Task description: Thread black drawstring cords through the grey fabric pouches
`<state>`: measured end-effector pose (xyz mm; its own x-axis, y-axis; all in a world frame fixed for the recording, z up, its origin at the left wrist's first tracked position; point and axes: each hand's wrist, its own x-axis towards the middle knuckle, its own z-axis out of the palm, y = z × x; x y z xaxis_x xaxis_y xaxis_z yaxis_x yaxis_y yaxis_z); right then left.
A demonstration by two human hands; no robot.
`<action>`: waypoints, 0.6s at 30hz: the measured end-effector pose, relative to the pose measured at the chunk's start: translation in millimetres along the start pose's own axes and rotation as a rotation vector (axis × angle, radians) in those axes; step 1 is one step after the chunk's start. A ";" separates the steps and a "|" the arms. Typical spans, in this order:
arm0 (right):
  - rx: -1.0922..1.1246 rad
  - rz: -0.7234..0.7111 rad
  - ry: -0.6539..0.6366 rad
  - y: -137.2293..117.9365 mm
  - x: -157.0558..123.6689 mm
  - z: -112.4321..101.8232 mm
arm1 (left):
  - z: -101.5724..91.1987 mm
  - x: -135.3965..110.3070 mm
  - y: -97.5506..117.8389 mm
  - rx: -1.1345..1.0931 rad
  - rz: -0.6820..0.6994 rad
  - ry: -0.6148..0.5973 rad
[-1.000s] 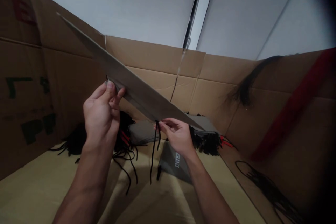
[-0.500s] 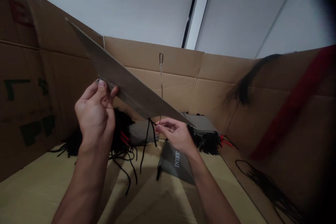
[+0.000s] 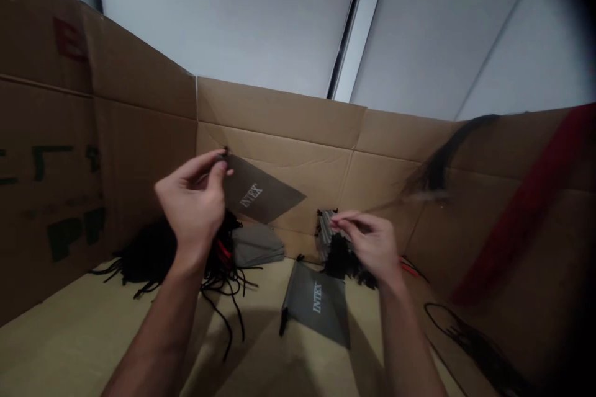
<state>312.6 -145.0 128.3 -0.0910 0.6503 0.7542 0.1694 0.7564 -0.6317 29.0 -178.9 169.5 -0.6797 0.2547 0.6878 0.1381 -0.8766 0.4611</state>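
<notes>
My left hand point(image 3: 198, 198) is closed, pinching a small grey drawstring pouch point(image 3: 267, 192) marked INTEX by one corner. The pouch hangs tilted in the air, and a bit of black cord shows at the fingertips. To the right, my right hand point(image 3: 372, 245) is closed in a pinch on a thin wire threader point(image 3: 395, 201), which trails off to the right and is blurred by motion. Below and between the hands, another grey INTEX pouch point(image 3: 321, 304) lies flat on the yellowish surface, with black cord ends at its corners.
A heap of black cords point(image 3: 144, 254) lies at left, beside grey pouches point(image 3: 258, 245). Behind my right hand is a stack of corded pouches point(image 3: 325, 236). Cardboard walls point(image 3: 279, 99) surround the surface. Black strands point(image 3: 440, 161) and a red strip point(image 3: 521, 217) hang at right.
The threader has come away from the pouch and swung from upright to sideways as my right hand moved right. My left hand has turned the pouch, so its INTEX print now shows.
</notes>
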 end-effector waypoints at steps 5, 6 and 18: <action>-0.413 -0.139 -0.127 -30.5 -14.5 -37.4 | 5.6 -13.5 -0.5 0.045 -0.066 -0.248; -0.493 -0.130 -0.146 -33.8 -16.5 -37.3 | 7.0 -16.7 1.5 0.032 -0.082 -0.280; -0.710 0.071 -0.318 -37.3 -9.3 -12.1 | 9.3 -32.4 22.2 -0.038 -0.148 -0.471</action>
<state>319.0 -180.1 147.1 -0.3149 0.7656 0.5609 0.7633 0.5556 -0.3298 60.8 -202.8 162.7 -0.2898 0.5265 0.7993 0.0321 -0.8293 0.5579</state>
